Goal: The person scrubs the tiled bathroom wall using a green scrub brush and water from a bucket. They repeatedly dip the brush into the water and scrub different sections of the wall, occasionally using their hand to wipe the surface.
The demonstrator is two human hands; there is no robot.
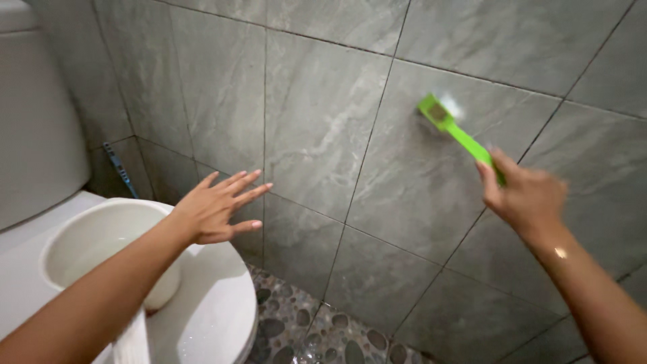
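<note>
Wall (317, 121): large grey stone-look tiles with thin dark grout lines, faintly glossy under soft light. Floor (296, 330): dark rounded pebbles set in pale grout, wet in places. Fixture: white toilet (209, 317), lid closed, cistern (34, 114) against the left wall, a white bowl (94, 236) resting on top.

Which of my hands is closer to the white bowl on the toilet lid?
Left. The left hand hovers open just past the white bowl's rim, near the wall. The right hand is far off, gripping the green brush against the tiles.
</note>
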